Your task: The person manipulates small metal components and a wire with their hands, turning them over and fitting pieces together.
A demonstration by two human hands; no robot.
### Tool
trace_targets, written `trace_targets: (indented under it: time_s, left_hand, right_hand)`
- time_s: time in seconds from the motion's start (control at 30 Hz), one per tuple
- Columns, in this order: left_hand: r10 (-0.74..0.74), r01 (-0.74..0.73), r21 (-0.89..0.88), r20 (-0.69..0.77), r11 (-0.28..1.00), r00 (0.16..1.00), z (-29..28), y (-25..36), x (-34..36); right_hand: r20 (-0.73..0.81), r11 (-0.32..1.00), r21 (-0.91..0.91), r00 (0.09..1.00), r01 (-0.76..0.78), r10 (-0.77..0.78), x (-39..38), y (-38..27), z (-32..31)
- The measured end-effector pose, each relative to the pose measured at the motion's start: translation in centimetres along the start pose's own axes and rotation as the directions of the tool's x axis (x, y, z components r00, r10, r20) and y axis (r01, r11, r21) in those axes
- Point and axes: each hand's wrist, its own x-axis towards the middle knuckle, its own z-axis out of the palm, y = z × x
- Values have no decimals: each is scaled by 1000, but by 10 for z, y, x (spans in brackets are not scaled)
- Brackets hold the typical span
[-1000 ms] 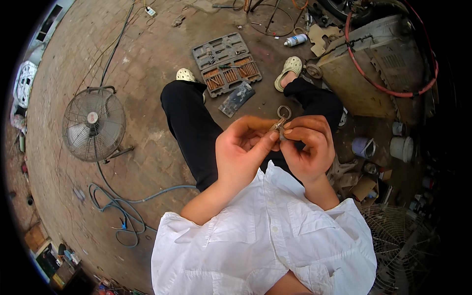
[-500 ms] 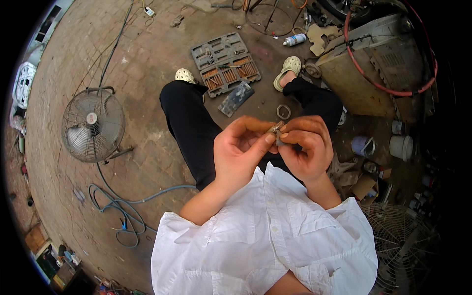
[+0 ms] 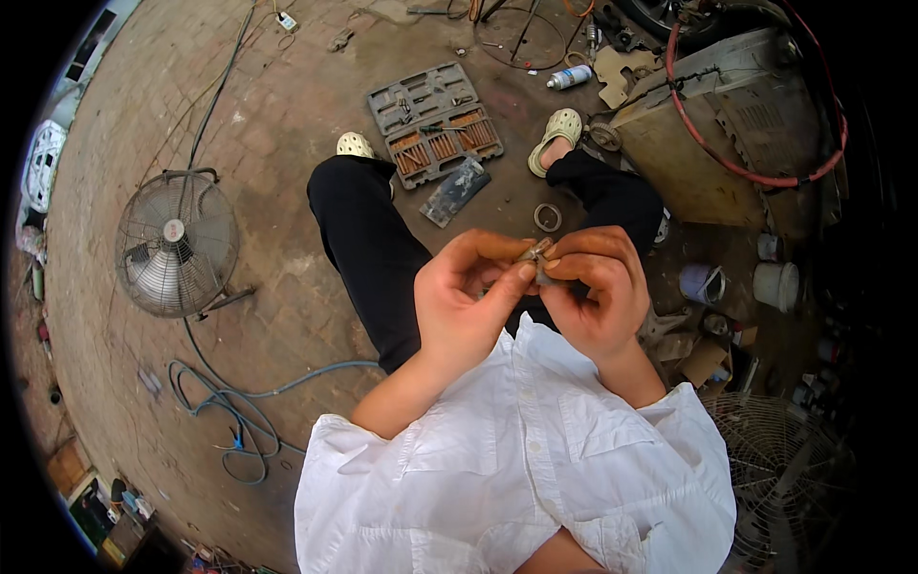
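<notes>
My left hand [image 3: 459, 297] and my right hand [image 3: 601, 287] meet in front of my white shirt, fingers curled and pinched on a small metal piece [image 3: 533, 252] that they partly hide; its exact shape is unclear. Beyond my fingertips a metal ring [image 3: 547, 217] appears to lie on the floor. Between my feet are an open grey tool case [image 3: 435, 122] holding rows of copper-brown pieces and a dark, scuffed flat block [image 3: 454, 191].
To the left stand a metal fan [image 3: 177, 244] and a coiled blue hose [image 3: 239, 421]. At right are a grimy metal housing [image 3: 717, 143] with a red hose [image 3: 708, 156], buckets [image 3: 776, 285], cardboard [image 3: 703, 364] and another fan guard [image 3: 765, 478]. A spray can [image 3: 569, 77] lies beyond the case.
My hands have shifted slightly, and the small piece between them sits a little lower, apart from the ring's outline. The whole view has drifted slightly.
</notes>
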Motion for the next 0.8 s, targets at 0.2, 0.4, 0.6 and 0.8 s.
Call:
trace_targets:
  time_s: [0.2,0.4,0.6,0.8]
  left_hand:
    - [-37,38,-73,11,997,999,-3,2,1]
    - [34,-33,115,-11,993,999,-4,2,2]
    - [68,-59,-160,55,985,996,1,6,1]
    - [-78,114,-386,108,915,991,-7,-1,8]
  right_hand:
    - [-1,1000,24,1000,-11,11,1,0,1]
    - [5,1000,-6,1000,-19,19,1,3,4]
    - [-30,997,24,997,-74,75,-1,4,2]
    - [-154,994,65,984,-85,95,-3,10,3]
